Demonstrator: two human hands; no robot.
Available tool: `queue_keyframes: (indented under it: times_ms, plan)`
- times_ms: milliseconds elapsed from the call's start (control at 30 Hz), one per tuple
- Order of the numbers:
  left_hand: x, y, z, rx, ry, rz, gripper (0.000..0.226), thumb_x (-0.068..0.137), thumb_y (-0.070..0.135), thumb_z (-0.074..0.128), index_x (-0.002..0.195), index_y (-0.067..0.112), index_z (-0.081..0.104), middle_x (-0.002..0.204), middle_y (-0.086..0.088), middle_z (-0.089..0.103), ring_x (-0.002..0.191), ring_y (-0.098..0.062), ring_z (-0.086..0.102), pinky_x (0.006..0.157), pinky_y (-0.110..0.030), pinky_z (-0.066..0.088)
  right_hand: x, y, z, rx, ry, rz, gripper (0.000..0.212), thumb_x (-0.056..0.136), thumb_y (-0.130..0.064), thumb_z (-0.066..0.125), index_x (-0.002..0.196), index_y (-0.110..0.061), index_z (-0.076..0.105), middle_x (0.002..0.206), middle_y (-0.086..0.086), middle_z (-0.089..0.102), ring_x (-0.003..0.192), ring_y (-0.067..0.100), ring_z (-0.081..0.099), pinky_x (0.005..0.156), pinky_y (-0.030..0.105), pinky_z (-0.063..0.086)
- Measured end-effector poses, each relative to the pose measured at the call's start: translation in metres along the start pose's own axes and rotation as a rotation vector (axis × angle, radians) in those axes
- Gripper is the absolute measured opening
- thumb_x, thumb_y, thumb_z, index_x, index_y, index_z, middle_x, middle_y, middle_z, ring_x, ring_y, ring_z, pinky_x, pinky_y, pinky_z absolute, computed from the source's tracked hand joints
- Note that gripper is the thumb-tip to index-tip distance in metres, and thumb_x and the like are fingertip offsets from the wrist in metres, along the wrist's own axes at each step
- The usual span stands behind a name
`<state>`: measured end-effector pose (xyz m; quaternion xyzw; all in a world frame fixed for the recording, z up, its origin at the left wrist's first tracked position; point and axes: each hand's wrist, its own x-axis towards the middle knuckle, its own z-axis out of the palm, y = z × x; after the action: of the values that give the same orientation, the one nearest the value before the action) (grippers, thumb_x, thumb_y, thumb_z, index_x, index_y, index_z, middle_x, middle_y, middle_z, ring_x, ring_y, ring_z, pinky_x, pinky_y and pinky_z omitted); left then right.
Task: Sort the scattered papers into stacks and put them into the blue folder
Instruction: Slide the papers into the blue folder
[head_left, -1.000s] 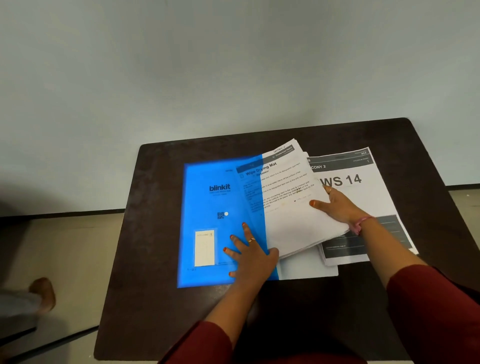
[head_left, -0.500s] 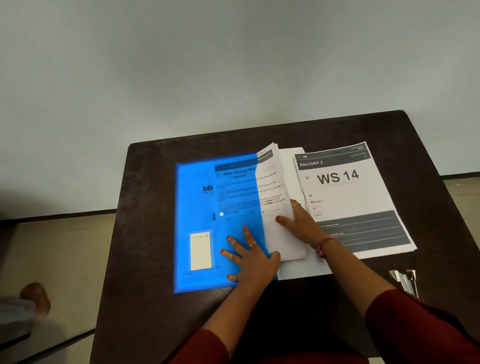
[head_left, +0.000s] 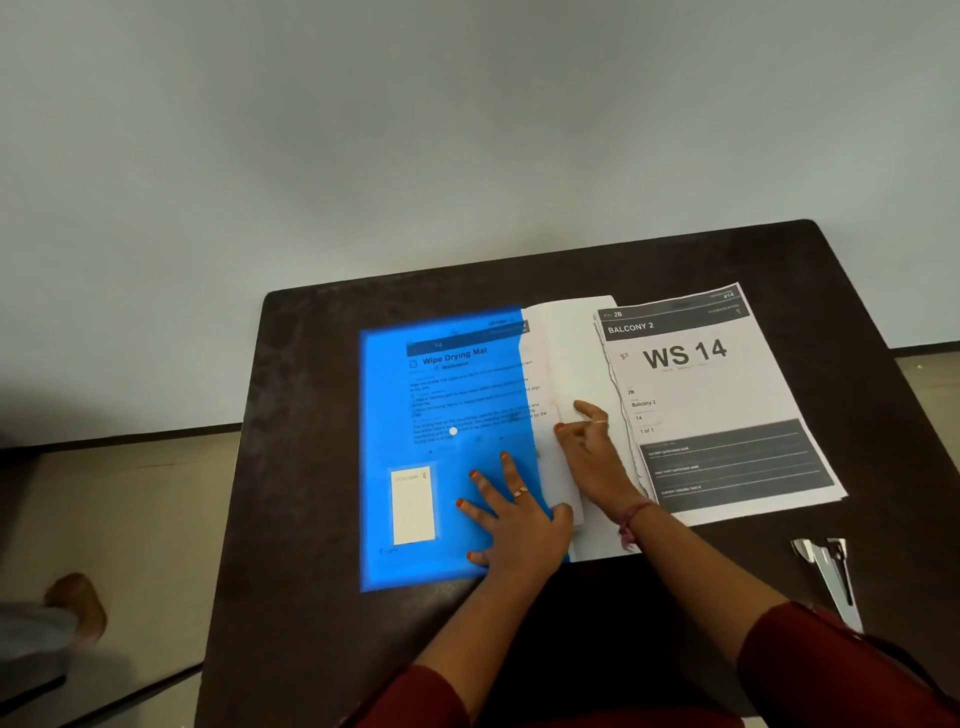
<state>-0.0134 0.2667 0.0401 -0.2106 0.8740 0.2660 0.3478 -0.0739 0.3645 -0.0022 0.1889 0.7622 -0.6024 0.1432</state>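
Dark brown table (head_left: 322, 467) carries everything, pushed against a pale wall. Blue folder (head_left: 447, 519) is the biggest task item: translucent bright blue plastic, lying flat, a white snap dot on its front, a white label card (head_left: 413, 505) in a pocket beyond the left fingertips. Through the blue cover a printed sheet headed "Wipe Drying Mat" reads clearly, so the paper stack (head_left: 566, 374) sits mostly inside the folder; its white right-hand margin sticks out past the folder's open edge, under and beyond the right fingers. Loose sheets (head_left: 727, 395), top one marked "BALCONY 2 / WS 14" with a dark grey band lower down, lie outside the folder, just to the outer side of the right hand, edges slightly ragged and fanned. Left hand (head_left: 514, 519) lies flat on the folder cover, fingers straight and spread apart, pressing down, ring on one finger. Right hand (head_left: 592, 452) rests on the protruding white margin, fingers loosely bent with the tips against the paper; cannot tell if it pinches the edge or just pushes. Metal clip (head_left: 828, 571) lies on the table well off to the right of the right wrist.
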Motion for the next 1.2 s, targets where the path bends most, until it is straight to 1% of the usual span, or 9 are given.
queue_keyframes:
  times_ms: [133,333,500,600,767,900,967,1067,1200]
  plan:
    - [-0.001,0.0,0.001,0.034,-0.007,0.033,0.082,0.094,0.043,0.038,0.146,0.035,-0.026,0.155,-0.004,-0.032,0.142,-0.04,-0.025,0.103,-0.074,0.014,-0.005,0.017,-0.001,-0.046,0.154,-0.056,0.024,0.098,-0.02,0.05,0.121,-0.014,0.055,0.103,0.0,0.06,0.095,0.016,0.057,0.072,0.013,0.043]
    - [-0.002,-0.003,-0.001,0.028,-0.012,0.054,0.081,0.095,0.045,0.037,0.146,0.036,-0.025,0.156,-0.004,-0.03,0.142,-0.04,-0.024,0.102,-0.074,0.015,-0.002,0.012,0.011,-0.15,0.148,-0.199,0.025,0.096,-0.014,0.054,0.118,-0.008,0.065,0.109,0.0,0.066,0.094,0.009,0.059,0.076,0.003,0.043]
    - [-0.001,-0.006,-0.001,0.018,-0.007,0.062,0.084,0.094,0.046,0.039,0.146,0.036,-0.026,0.156,-0.004,-0.029,0.142,-0.041,-0.023,0.101,-0.075,0.014,0.001,0.006,0.021,-0.229,0.004,-0.238,0.025,0.094,-0.017,0.059,0.116,-0.008,0.068,0.109,0.008,0.07,0.096,0.02,0.066,0.086,0.027,0.054]
    - [0.0,-0.007,-0.002,0.016,-0.016,0.063,0.084,0.094,0.046,0.039,0.146,0.036,-0.026,0.156,-0.004,-0.029,0.142,-0.041,-0.023,0.101,-0.075,0.015,0.002,0.009,0.02,-0.304,-0.02,-0.231,0.026,0.092,-0.018,0.061,0.116,-0.009,0.068,0.109,0.007,0.07,0.095,0.02,0.065,0.086,0.029,0.053]
    - [0.0,-0.007,-0.003,0.023,-0.027,0.063,0.082,0.094,0.045,0.038,0.146,0.035,-0.025,0.156,-0.005,-0.028,0.142,-0.041,-0.022,0.1,-0.075,0.016,0.002,0.008,0.019,-0.366,-0.063,-0.218,0.024,0.09,-0.019,0.064,0.111,-0.007,0.07,0.1,0.006,0.067,0.086,0.015,0.06,0.079,0.026,0.05]
    - [0.0,-0.009,-0.002,0.019,-0.026,0.075,0.082,0.094,0.046,0.038,0.147,0.035,-0.024,0.156,-0.006,-0.028,0.142,-0.042,-0.022,0.1,-0.075,0.016,-0.002,0.008,0.015,-0.475,-0.147,-0.31,0.007,0.085,-0.004,0.064,0.089,0.001,0.069,0.083,0.008,0.058,0.076,0.018,0.052,0.062,0.009,0.036]
    - [0.0,-0.01,-0.002,0.015,-0.024,0.081,0.083,0.094,0.048,0.039,0.147,0.035,-0.024,0.156,-0.006,-0.028,0.141,-0.042,-0.023,0.1,-0.075,0.016,-0.005,0.009,0.013,-0.494,-0.202,-0.334,0.001,0.08,0.001,0.064,0.08,0.0,0.063,0.08,0.009,0.053,0.075,0.02,0.049,0.061,0.013,0.035]
    - [0.0,-0.01,-0.002,0.01,-0.018,0.086,0.084,0.094,0.049,0.039,0.147,0.034,-0.024,0.156,-0.006,-0.027,0.141,-0.043,-0.023,0.1,-0.076,0.015,-0.006,0.012,0.008,-0.498,-0.269,-0.331,0.018,0.083,-0.001,0.063,0.098,0.008,0.063,0.088,0.007,0.052,0.081,0.019,0.05,0.068,0.014,0.038]
    - [0.002,-0.01,0.0,0.026,-0.014,0.073,0.085,0.094,0.048,0.042,0.149,0.031,-0.021,0.157,-0.006,-0.027,0.141,-0.043,-0.022,0.101,-0.075,0.016,-0.008,0.002,-0.005,-0.437,-0.325,-0.19,0.038,0.093,-0.002,0.055,0.131,-0.001,0.054,0.118,0.011,0.062,0.107,0.018,0.058,0.091,0.012,0.039]
